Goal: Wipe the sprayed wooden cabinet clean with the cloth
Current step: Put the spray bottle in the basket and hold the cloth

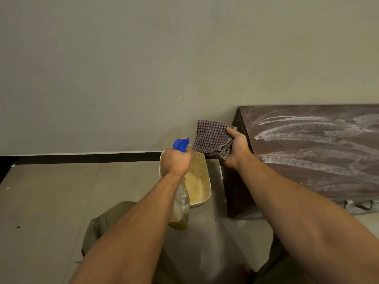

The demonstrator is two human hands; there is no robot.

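Checked cloth (211,138) is gripped bunched in right hand (235,148), just beside the streaked cabinet (307,150) top. Spray bottle (181,201) is clenched in left hand (176,160). The cloth is judged soft and light, best pressed flat under the palm.

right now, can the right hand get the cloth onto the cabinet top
Probably yes. The right hand grips the cloth just off the left edge of the cabinet, with nothing between them; the left hand and spray bottle are off to the side.

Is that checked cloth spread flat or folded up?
Folded: the right hand grips the cloth, whose stacked layers show at its lower edge, clear of the cabinet.
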